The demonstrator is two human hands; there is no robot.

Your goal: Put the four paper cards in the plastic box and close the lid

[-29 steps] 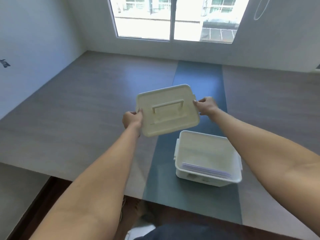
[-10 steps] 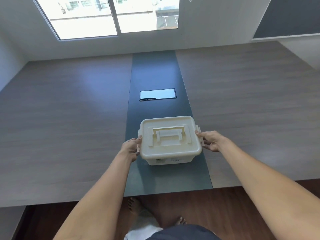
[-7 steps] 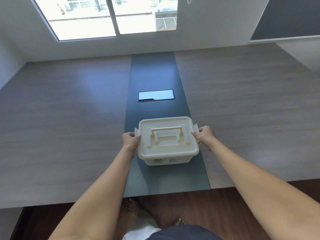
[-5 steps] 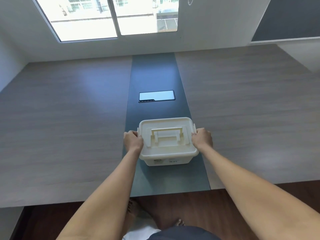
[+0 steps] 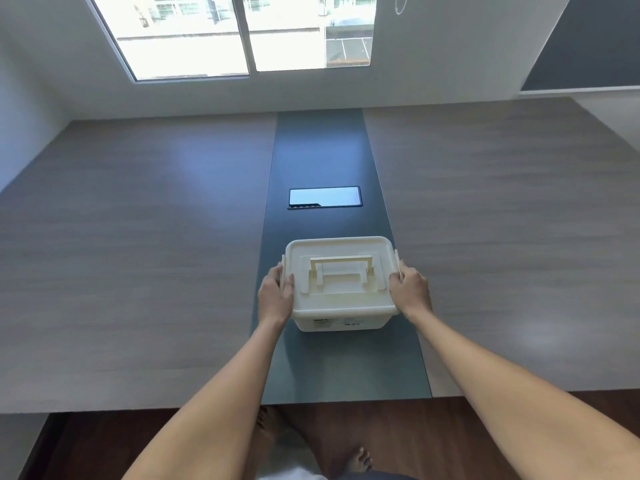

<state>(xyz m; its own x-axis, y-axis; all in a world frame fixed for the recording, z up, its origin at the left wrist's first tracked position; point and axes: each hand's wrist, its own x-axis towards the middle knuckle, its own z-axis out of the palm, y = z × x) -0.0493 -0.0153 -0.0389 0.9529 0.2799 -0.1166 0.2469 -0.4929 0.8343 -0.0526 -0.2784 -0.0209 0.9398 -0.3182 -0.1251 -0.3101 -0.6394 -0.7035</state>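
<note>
The white plastic box (image 5: pixel 341 322) stands on the dark centre strip of the table, with its cream lid (image 5: pixel 341 299) sitting flat on top and the lid handle (image 5: pixel 341 266) lying across the middle. My left hand (image 5: pixel 276 297) presses against the box's left side at the side clip. My right hand (image 5: pixel 410 292) presses against the right side at the other clip. The paper cards are hidden under the lid.
A black phone (image 5: pixel 325 197) lies screen up on the dark strip (image 5: pixel 322 150) behind the box. The wooden table (image 5: pixel 138 254) spreads wide to both sides; its front edge is near me. A window wall is beyond.
The lid went from being held in the air above the open box to sitting on the box. Both hands then closed in against the box's two sides.
</note>
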